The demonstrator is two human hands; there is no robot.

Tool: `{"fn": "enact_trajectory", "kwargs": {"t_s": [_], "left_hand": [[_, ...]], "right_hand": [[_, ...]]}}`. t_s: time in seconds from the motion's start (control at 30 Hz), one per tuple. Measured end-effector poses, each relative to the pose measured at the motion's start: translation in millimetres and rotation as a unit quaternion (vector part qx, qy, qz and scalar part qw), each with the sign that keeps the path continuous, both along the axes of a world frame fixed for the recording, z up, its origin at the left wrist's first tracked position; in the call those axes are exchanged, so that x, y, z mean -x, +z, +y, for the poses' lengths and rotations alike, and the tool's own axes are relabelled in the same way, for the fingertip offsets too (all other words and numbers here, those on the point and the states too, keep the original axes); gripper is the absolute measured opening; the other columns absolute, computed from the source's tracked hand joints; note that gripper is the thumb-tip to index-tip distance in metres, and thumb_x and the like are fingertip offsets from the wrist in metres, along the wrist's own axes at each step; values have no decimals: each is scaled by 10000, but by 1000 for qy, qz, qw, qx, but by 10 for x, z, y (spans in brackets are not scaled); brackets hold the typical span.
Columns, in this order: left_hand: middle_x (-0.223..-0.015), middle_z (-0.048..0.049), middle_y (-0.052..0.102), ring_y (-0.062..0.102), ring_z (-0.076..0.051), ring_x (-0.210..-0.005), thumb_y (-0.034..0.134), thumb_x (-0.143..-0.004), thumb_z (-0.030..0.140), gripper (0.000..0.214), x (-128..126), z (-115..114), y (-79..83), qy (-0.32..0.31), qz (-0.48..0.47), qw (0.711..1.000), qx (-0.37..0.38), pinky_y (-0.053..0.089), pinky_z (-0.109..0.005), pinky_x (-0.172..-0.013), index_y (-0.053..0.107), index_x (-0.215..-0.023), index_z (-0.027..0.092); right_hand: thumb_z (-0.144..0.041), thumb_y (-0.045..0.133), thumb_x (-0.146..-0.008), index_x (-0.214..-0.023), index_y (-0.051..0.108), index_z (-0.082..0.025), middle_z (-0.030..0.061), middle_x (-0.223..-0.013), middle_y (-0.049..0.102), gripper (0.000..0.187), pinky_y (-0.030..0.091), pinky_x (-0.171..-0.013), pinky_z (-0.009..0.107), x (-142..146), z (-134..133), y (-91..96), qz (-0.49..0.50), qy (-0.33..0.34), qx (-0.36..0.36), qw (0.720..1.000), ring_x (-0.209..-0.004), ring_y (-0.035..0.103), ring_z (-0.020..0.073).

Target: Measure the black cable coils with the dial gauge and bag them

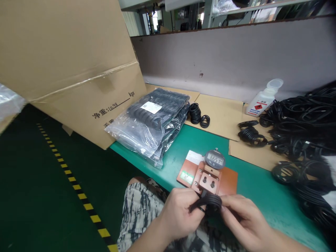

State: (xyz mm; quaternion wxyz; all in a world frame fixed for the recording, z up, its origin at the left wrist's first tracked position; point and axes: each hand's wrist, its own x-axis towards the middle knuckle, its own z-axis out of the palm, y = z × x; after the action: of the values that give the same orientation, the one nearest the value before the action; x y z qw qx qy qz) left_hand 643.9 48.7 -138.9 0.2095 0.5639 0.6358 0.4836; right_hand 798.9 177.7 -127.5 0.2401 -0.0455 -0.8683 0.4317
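Between my two hands is a coiled black cable [213,202], held at the near edge of a copper-coloured gauge fixture [208,180]. My left hand [181,211] is closed on the coil's left side. On the coil's right side, my right hand [243,217] pinches it between thumb and fingers. The fixture carries a round digital dial gauge [214,159], whose display seems to read 6.651. Part of the cable reaches the fixture's front, but my fingers and the coil hide the exact contact.
Clear bags of coiled cables [157,112] lie left on the green table [181,140]. Small cable coils [195,113] sit on cardboard [220,108]. A white bottle [262,99] and a large heap of black cables [309,119] stand right. A big cardboard box [78,70] rises left.
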Motion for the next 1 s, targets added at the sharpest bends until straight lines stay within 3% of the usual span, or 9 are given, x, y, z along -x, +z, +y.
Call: {"fn": "enact_trajectory", "kwargs": {"t_s": [0.6, 1.0], "left_hand": [[-560, 51, 343, 366, -92, -515, 531, -793, 95, 316, -10, -25, -10, 1, 1, 1000, 22, 217, -246, -507, 292, -621, 210], [-554, 47, 343, 368, -97, -511, 520, -806, 128, 319, 0, -15, 28, 1, 2, 999, 38, 217, -251, -503, 281, -615, 215]], "right_hand": [[-96, 408, -932, -821, 601, -194, -12, -539, 556, 243, 378, -478, 240, -3, -14, 7, 2, -4, -18, 1000, -443, 517, 125], [-109, 407, -941, -815, 608, -186, -3, -545, 565, 249, 379, -478, 246, -6, -9, 13, 3, -3, -9, 1000, -451, 533, 131]]}}
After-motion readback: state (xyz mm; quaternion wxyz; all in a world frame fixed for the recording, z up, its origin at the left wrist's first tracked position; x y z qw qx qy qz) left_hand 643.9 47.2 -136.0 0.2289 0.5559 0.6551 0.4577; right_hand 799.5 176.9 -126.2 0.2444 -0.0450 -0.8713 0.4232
